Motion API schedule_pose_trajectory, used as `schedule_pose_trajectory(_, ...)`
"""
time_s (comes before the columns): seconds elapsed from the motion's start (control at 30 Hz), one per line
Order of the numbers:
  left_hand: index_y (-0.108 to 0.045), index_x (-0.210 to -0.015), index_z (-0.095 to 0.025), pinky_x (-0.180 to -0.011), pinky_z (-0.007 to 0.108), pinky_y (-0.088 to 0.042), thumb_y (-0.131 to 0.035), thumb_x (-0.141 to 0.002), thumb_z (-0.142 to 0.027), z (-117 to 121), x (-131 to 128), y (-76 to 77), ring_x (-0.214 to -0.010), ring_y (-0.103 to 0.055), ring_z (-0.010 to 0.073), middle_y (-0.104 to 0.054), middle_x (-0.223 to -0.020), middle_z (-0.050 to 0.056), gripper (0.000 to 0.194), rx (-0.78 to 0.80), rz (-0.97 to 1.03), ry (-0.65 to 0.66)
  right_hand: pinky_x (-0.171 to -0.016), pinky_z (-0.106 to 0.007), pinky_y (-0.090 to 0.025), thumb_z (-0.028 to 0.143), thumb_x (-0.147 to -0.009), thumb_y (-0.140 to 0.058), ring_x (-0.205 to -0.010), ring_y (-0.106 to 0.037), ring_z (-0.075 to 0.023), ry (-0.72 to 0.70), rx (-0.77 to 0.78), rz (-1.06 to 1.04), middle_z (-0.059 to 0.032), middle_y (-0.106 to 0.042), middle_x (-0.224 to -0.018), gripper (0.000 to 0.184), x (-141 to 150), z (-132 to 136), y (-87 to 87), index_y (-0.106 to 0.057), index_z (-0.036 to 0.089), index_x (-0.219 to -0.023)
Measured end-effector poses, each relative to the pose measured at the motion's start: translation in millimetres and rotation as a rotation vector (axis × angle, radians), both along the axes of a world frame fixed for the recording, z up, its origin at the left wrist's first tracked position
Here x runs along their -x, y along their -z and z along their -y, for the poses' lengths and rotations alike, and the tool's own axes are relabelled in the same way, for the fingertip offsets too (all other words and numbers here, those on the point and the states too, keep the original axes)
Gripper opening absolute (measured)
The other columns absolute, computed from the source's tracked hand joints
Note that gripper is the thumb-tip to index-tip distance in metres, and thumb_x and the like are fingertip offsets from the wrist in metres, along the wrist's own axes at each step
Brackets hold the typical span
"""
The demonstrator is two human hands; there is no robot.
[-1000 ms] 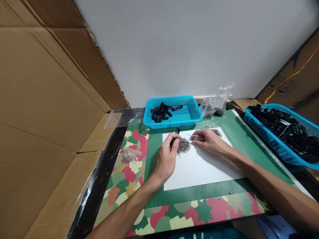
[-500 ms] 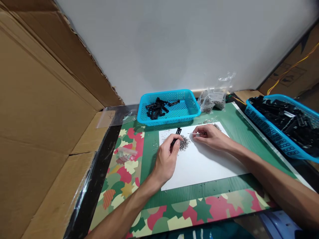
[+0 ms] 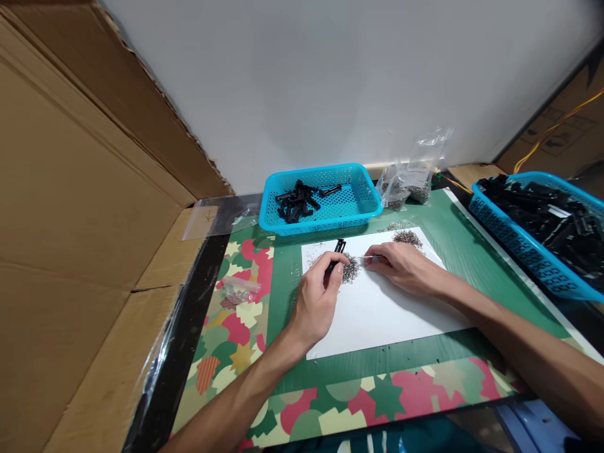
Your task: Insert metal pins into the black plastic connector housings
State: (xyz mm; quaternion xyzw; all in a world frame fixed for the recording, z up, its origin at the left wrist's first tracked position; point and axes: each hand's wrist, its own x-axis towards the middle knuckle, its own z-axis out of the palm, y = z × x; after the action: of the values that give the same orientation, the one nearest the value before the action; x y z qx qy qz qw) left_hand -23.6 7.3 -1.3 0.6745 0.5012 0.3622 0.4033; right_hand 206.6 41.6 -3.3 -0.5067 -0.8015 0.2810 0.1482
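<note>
My left hand [image 3: 317,296] is closed around a slim black plastic part [image 3: 340,246], whose slotted end sticks up past the fingers. In my right hand [image 3: 399,264] a thin metal tool like tweezers [image 3: 365,257] is pinched, its tip pointing left toward the black part. Whether the tip touches the part or holds something is too small to tell. Just under and beside the left fingertips lies a pile of tiny metal pins [image 3: 350,272] on a white sheet of paper [image 3: 377,321]. A second pile of small metal pieces [image 3: 408,238] sits behind my right hand.
A blue basket [image 3: 321,226] with several black parts stands at the back. Another blue basket [image 3: 533,251], full of black parts, is at the right. Clear bags of metal pieces [image 3: 418,185] lean by the wall. Cardboard [image 3: 94,189] borders the left; a small plastic bag [image 3: 241,288] lies there.
My right hand has shifted slightly and turned palm-down, uncovering more of the rear pile. The tool's tip is a little nearer the black part. My left hand keeps its hold.
</note>
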Motion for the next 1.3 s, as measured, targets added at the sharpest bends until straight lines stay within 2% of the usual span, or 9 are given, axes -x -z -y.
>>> schedule_pose_trajectory(0.13,-0.065,-0.107,-0.021,-0.061,0.028,-0.032,-0.048,-0.106,-0.036,0.9,-0.3,-0.7,-0.062,-0.042,0.0129,-0.047,-0.071,-0.004,0.023,-0.018,-0.017,0.006,-0.065,-0.028,-0.036,0.029,-0.1,-0.059,-0.068,-0.058,-0.0157,-0.01,0.034,-0.061,-0.0044,-0.074,-0.086,0.017,-4.4,0.3,-1.3,-0.073,0.019,-0.1)
schedule_pose_trajectory(0.3,-0.065,-0.108,-0.021,-0.067,0.029,-0.036,-0.048,-0.106,-0.034,1.7,-0.7,-0.1,-0.068,-0.048,0.0134,-0.056,-0.079,-0.002,0.022,-0.037,-0.039,0.011,-0.063,-0.028,-0.038,0.031,-0.098,-0.061,-0.066,-0.056,-0.0147,0.012,0.056,-0.172,-0.0021,-0.072,-0.08,0.018,-4.7,-1.7,-1.2,-0.072,0.017,-0.098)
schedule_pose_trajectory(0.43,-0.065,-0.109,-0.021,-0.072,0.029,-0.039,-0.047,-0.107,-0.034,2.8,-0.9,-0.6,-0.076,-0.054,0.0147,-0.063,-0.09,0.0,0.022,-0.053,-0.041,0.016,-0.062,-0.028,-0.036,0.032,-0.094,-0.068,-0.062,-0.05,-0.0132,0.013,0.067,-0.154,0.0006,-0.067,-0.072,0.017,-5.0,-2.1,-0.5,-0.075,0.017,-0.098)
schedule_pose_trajectory(0.57,-0.065,-0.11,-0.022,-0.074,0.029,-0.04,-0.047,-0.108,-0.035,3.3,-0.4,0.1,-0.077,-0.055,0.0149,-0.064,-0.094,0.0,0.022,-0.063,-0.052,0.022,-0.061,-0.028,-0.033,0.031,-0.095,-0.067,-0.06,-0.048,-0.0127,-0.006,0.065,-0.108,0.0014,-0.064,-0.067,0.017,-5.6,-2.1,-3.0,-0.078,0.018,-0.095)
schedule_pose_trajectory(0.83,-0.065,-0.109,-0.023,-0.076,0.029,-0.041,-0.048,-0.108,-0.032,4.2,-0.1,1.1,-0.081,-0.056,0.0148,-0.063,-0.096,-0.001,0.019,-0.095,-0.069,0.056,-0.063,-0.028,-0.035,0.032,-0.098,-0.064,-0.065,-0.053,-0.0135,-0.056,0.123,-0.093,0.0003,-0.069,-0.075,0.017,-7.5,-1.8,-7.1,-0.074,0.019,-0.092)
schedule_pose_trajectory(1.1,-0.065,-0.11,-0.023,-0.073,0.029,-0.04,-0.047,-0.108,-0.031,4.5,0.1,1.3,-0.078,-0.054,0.0143,-0.062,-0.096,-0.001,0.02,-0.112,-0.083,0.069,-0.071,-0.029,-0.043,0.038,-0.101,-0.058,-0.081,-0.065,-0.0194,-0.042,0.14,-0.223,-0.0066,-0.076,-0.094,0.026,-14.3,-5.6,-2.0,-0.074,0.017,-0.099)
schedule_pose_trajectory(1.3,-0.066,-0.111,-0.022,-0.077,0.029,-0.042,-0.047,-0.108,-0.031,5.5,0.0,1.0,-0.083,-0.057,0.0157,-0.064,-0.1,0.001,0.021,-0.116,-0.086,0.077,-0.062,-0.028,-0.037,0.037,-0.098,-0.061,-0.064,-0.055,-0.0147,-0.063,0.121,-0.131,-0.0019,-0.071,-0.076,0.025,-12.8,-4.5,-2.9,-0.075,0.017,-0.097)
